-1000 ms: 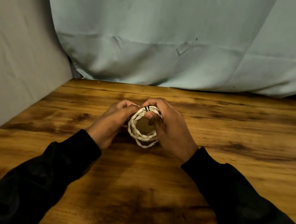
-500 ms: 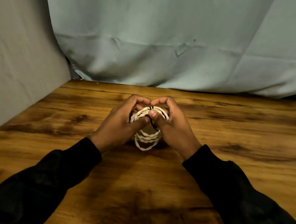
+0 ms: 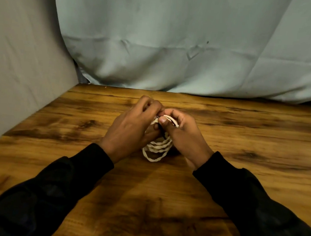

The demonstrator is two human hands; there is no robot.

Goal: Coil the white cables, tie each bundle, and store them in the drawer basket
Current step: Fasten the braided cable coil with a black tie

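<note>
A coiled white cable (image 3: 157, 148) stands on edge between my hands, its lower loops hanging just above the wooden table (image 3: 244, 137). My left hand (image 3: 132, 129) grips the coil's left side, fingers curled over its top. My right hand (image 3: 183, 138) holds the right side, thumb pressed on the top strands where a thin dark tie shows. The upper part of the coil is hidden by my fingers. No drawer basket is in view.
A pale blue cloth (image 3: 178, 43) hangs behind the table's far edge. A grey fabric wall (image 3: 18, 65) borders the table on the left. Black sleeves cover both forearms.
Both hands closed in over the top of the coil, and the left hand's fingers curled further around it. The coil turned more edge-on and now shows mostly below the hands.
</note>
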